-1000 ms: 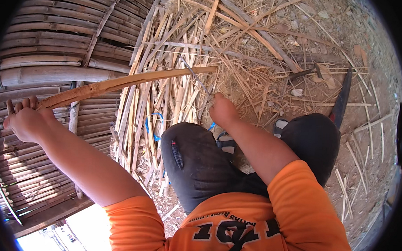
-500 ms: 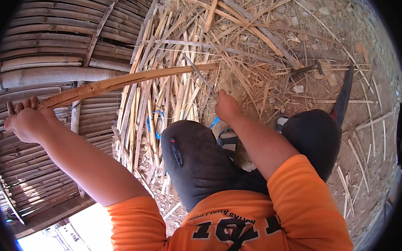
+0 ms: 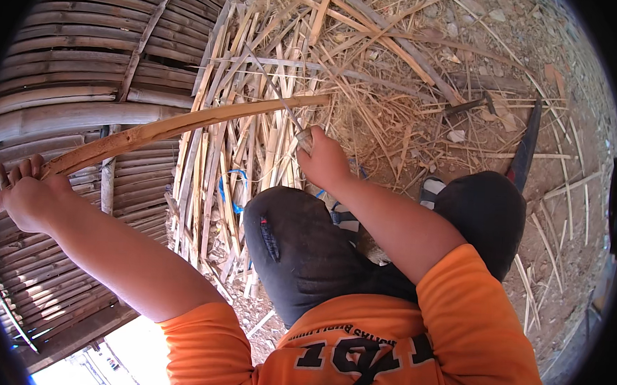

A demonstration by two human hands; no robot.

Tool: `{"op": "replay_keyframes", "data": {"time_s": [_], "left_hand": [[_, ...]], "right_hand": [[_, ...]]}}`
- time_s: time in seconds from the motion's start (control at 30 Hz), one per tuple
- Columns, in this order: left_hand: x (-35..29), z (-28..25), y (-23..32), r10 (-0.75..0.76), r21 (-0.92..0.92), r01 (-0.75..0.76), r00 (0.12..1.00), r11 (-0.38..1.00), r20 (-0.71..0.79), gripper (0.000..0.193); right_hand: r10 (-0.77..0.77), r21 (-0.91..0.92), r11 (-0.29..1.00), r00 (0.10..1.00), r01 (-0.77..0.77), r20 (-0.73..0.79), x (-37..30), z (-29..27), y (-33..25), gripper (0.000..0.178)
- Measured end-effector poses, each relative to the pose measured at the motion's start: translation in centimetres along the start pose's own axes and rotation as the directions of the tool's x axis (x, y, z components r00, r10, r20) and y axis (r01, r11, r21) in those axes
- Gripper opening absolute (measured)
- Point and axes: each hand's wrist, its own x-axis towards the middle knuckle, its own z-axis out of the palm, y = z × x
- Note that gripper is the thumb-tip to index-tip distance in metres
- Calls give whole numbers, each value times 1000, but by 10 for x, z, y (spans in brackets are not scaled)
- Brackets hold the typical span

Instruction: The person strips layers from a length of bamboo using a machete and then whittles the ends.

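My left hand (image 3: 29,197) has hold of the near end of a long, bowed, tan-brown wooden strip (image 3: 187,122), the fingers partly bent around it and a little spread (the underside of that grip is hidden from me). The strip slants up and to the right, its far end lying over a loose heap of pale, narrow split slats (image 3: 213,161).

My right hand (image 3: 323,162) is closed in a fist around the handle of a thin, straight, grey-bladed knife (image 3: 269,77), no gap between fingers and grip that I can see. The blade crosses the strip near its far end, pointing up and to the left; whether its edge bites into the wood or only rests against it, I cannot tell.

I judge the step in hand to be a blade stroke along the strip. The next move, as I read it, calls for a firm left hold and a shallow, even blade angle, with the stroke kept short of my left fingers.

Off to the right, a dark hammer-shaped tool (image 3: 469,105) lies on the littered earth, and a long black tapered piece (image 3: 525,150) sits just beyond my right knee (image 3: 483,214).
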Motion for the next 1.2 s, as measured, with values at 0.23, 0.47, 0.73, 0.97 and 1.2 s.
{"op": "replay_keyframes", "data": {"time_s": [0.23,0.47,0.73,0.97,1.2], "left_hand": [[13,0,-9,-9,-39,10,1000,999,15,67],[16,-6,-24,21,63,-22,1000,998,10,60],[18,-13,-23,3,-19,-3,1000,1000,21,57],[-11,-3,-5,-58,18,58,998,998,-16,66],[3,-12,-14,-38,17,38,999,999,4,69]], "right_hand": [[117,-361,928,992,-92,50,6,-1,68,32],[206,-271,947,974,-174,94,15,-4,78,33],[-376,-77,925,924,371,-68,7,2,-14,34],[312,-402,880,946,-254,87,14,7,84,37],[248,-262,939,967,-223,65,2,-7,63,33]]}}
